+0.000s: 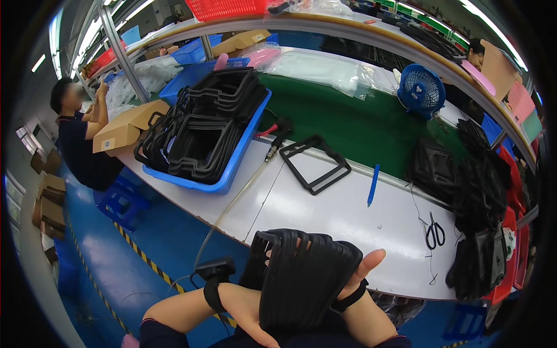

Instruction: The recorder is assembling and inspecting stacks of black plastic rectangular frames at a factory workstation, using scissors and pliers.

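Both of my hands hold a thick stack of black plastic frames point(310, 278) in front of my body, below the table's near edge. My left hand point(246, 307) grips its left side, with the thumb low. On the right side, my right hand point(361, 271) is pressed against the stack, its thumb pointing outward; most of its fingers are hidden. Beyond, a single black frame point(316, 188) lies flat on the white table point(301, 214). A blue basket point(220, 185) heaped with similar black frames stands at the left.
An air gun point(278, 139) with a hose lies behind the basket's right side. Rightward are a blue pen point(373, 185), black scissors point(434, 232) and piled black parts point(478, 191). A blue fan point(420, 90) stands farther back, by a green conveyor belt point(348, 127). A co-worker point(81, 139) sits far left.
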A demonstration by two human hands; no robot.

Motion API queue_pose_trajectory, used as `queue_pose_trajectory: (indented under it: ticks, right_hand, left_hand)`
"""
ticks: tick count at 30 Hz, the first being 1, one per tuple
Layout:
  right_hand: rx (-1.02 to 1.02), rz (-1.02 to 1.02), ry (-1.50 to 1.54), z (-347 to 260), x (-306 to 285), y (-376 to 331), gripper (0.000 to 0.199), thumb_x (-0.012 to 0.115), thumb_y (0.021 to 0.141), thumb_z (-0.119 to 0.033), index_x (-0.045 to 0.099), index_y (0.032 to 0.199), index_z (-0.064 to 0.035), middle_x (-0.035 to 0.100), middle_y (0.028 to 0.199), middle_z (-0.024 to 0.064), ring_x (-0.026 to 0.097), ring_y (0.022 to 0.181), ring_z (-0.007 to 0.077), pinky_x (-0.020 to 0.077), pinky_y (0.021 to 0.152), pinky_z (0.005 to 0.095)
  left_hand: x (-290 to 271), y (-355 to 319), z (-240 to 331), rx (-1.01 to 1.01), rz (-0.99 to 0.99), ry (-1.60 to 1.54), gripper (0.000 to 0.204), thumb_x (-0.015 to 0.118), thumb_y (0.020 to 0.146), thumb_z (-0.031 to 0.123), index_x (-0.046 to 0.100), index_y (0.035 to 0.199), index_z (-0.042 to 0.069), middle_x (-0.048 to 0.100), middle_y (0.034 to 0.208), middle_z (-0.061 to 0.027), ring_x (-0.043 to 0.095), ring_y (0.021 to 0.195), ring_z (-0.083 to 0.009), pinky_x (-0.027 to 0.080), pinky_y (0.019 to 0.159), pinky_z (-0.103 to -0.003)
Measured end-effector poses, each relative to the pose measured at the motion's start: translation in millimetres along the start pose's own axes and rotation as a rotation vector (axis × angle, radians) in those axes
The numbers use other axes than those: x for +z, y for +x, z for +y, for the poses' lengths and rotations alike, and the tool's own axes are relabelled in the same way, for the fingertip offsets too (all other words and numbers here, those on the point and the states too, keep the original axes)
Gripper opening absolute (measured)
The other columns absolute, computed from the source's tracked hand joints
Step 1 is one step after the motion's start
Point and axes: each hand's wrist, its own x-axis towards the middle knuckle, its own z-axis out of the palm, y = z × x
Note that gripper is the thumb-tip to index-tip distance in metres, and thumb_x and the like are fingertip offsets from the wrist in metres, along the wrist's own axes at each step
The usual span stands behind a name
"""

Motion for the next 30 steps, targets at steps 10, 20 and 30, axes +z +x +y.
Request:
queue_pose_trajectory:
  ticks: [10,20,30]
  right_hand:
    - [0.231,-0.070,-0.343,13,8,-20,0.119,0.058,0.060,-0.078,0.029,0.139,0.0056,0.031,0.144,0.0217,0.035,0.131,0.0309,0.0265,0.109,0.0471]
    - [0.318,-0.278,-0.154,11,14,7,0.121,0.071,0.058,-0.069,0.023,0.142,0.0030,0.030,0.147,0.0158,0.035,0.132,0.0235,0.0275,0.110,0.0404]
    - [0.561,-0.005,0.272,56,4,58,0.067,0.049,0.093,-0.049,0.038,0.135,0.0017,0.048,0.133,0.0161,0.050,0.119,0.0212,0.0393,0.102,0.0350]
  left_hand:
    - [16,-8,14,0.352,0.257,0.688,0.015,0.066,0.069,0.012,0.061,0.074,-0.001,0.060,0.074,-0.0120,0.058,0.067,-0.0263,0.047,0.060,-0.036]
    - [7,-23,4,0.341,0.071,0.577,0.024,0.064,0.077,0.013,0.064,0.097,0.000,0.064,0.095,-0.0110,0.060,0.086,-0.0232,0.048,0.076,-0.037]
    - [43,-62,-49,0.626,0.361,-0.698,0.088,0.071,0.069,0.051,0.041,0.127,-0.008,0.045,0.129,-0.0255,0.043,0.120,-0.0400,0.034,0.100,-0.052]
